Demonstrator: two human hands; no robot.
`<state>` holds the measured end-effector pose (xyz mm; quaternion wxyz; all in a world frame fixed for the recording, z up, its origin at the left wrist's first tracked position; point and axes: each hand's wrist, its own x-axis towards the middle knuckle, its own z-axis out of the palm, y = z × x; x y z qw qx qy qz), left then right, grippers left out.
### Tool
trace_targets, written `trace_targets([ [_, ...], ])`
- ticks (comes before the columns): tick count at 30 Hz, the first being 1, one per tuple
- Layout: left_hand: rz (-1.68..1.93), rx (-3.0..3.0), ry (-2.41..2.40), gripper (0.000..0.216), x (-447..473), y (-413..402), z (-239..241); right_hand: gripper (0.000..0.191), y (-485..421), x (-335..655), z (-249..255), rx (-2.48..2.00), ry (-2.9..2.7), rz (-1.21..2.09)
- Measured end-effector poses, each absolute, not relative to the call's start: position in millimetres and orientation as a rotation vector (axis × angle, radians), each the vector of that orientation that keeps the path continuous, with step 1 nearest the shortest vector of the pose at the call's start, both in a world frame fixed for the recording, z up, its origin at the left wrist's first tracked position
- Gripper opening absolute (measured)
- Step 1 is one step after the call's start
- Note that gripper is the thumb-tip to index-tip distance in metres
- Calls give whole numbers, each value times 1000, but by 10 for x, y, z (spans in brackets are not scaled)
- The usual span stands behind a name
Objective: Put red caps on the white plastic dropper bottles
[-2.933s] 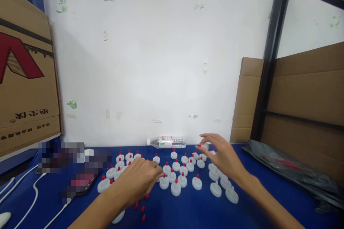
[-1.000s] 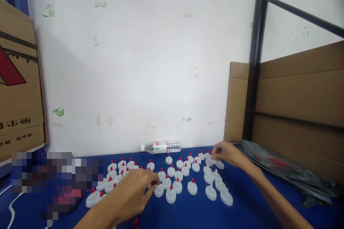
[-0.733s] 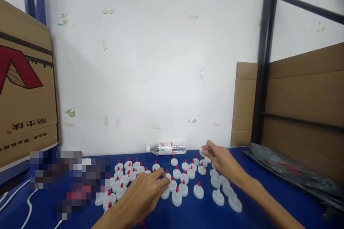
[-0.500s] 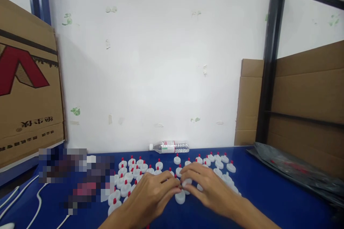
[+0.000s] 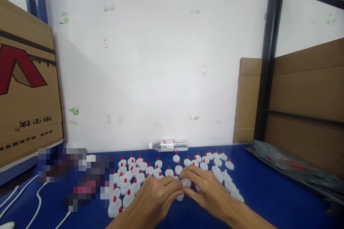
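Note:
My right hand pinches a round white plastic cap, tilted between its thumb and fingers. My left hand is closed, its fingertips pressed together at the left edge of that cap; what they grip is hidden. Just beneath the hands another white cap rests on the blue table. White caps with red tips stand in a group left of and behind my hands. By my right wrist lie several white caps without visible red tips.
A clear water bottle lies on its side against the white wall. White cables and a pixelated patch are at the left. Cardboard boxes flank the table, and a dark plastic bag lies at the right edge.
Both hands stay together around the cap; the left fingertips have shifted slightly right against it. The view has moved a little, and the caps on the table look unmoved.

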<state>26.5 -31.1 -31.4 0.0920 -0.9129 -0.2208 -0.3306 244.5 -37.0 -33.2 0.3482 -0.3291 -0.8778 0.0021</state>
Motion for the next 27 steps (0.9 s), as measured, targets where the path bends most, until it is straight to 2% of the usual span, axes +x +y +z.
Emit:
trace_targets([
  [6, -1106, -2647, -631, 17, 226, -249, -297, 50, -375, 2472, -325, -821, -2337, 17],
  [14, -1236, -2597, -667, 17, 224, -271, -286, 32, -369, 2505, -306, -704, -2205, -240],
  [22, -1019, -2556, -662, 36, 242, -281, -340, 28, -357, 2487, -337, -678, -2249, -301],
  [27, -1100, -2510, -722, 34, 255, -279, -305, 33, -361, 2499, -338, -682, -2205, -281],
])
